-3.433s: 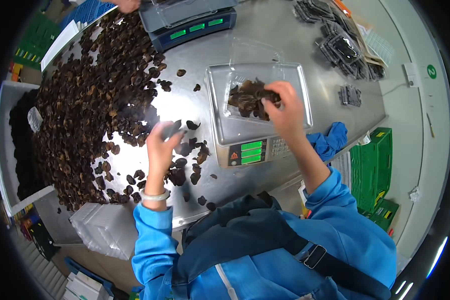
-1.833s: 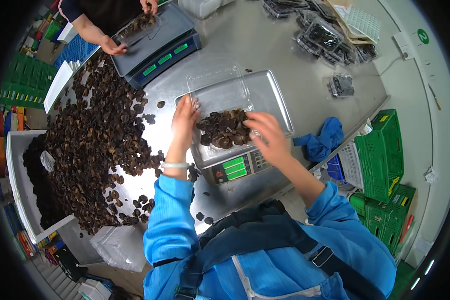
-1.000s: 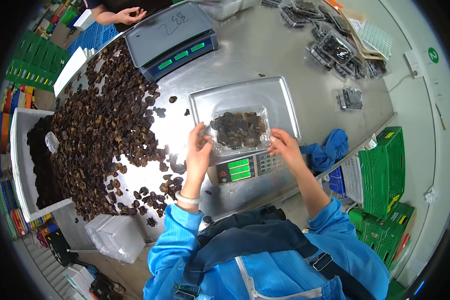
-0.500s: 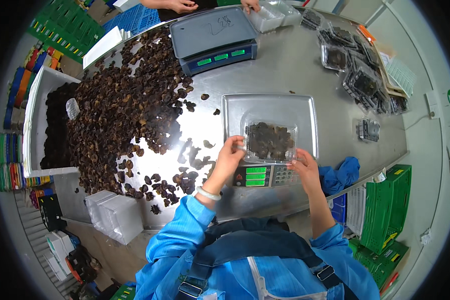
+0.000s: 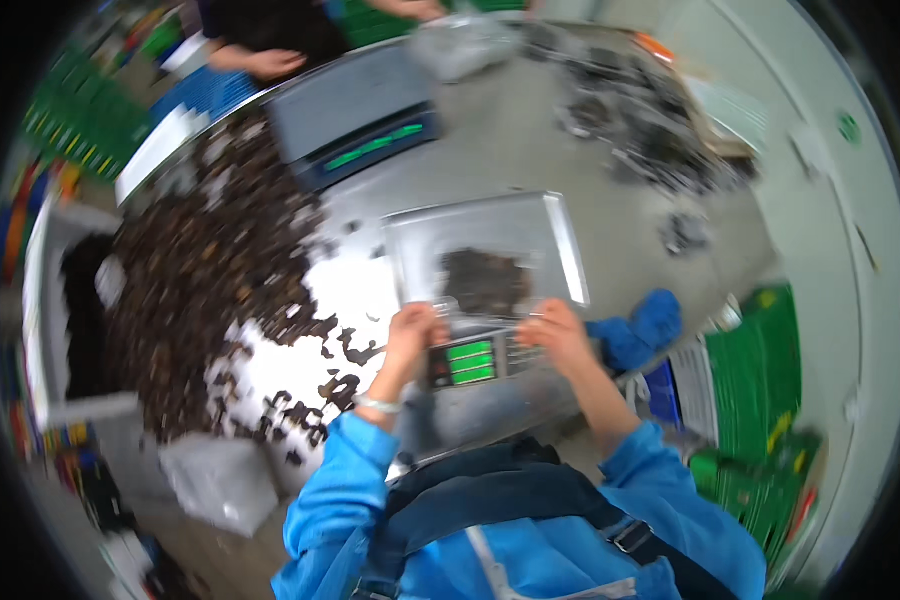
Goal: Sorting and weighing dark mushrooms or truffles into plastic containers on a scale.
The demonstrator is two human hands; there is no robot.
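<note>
A clear plastic box (image 5: 486,282) filled with dark, wavy pieces that look like wood ear fungus is over the steel pan of a scale (image 5: 545,225). My left hand (image 5: 416,332), with a pale bangle at its wrist, pinches the box's near left corner. At the near right corner my right hand (image 5: 556,332) has its fingers closed on the rim. Motion blurs the view, so I cannot tell whether the box rests on the pan. Between my hands, the scale's green-lit display (image 5: 470,362) shows.
Loose dark fungus (image 5: 210,290) covers the table's left side, beside a white foam box (image 5: 45,300). A second scale (image 5: 355,110) stands at the back. Filled clear boxes (image 5: 660,140) pile up far right. Blue cloth (image 5: 640,332) lies right; another person's hand (image 5: 275,64) is across the table.
The view has shifted and blurred. My hands now grip the box at its near corners; the left has slid down from its side. Across the table, the other person's hands have moved.
</note>
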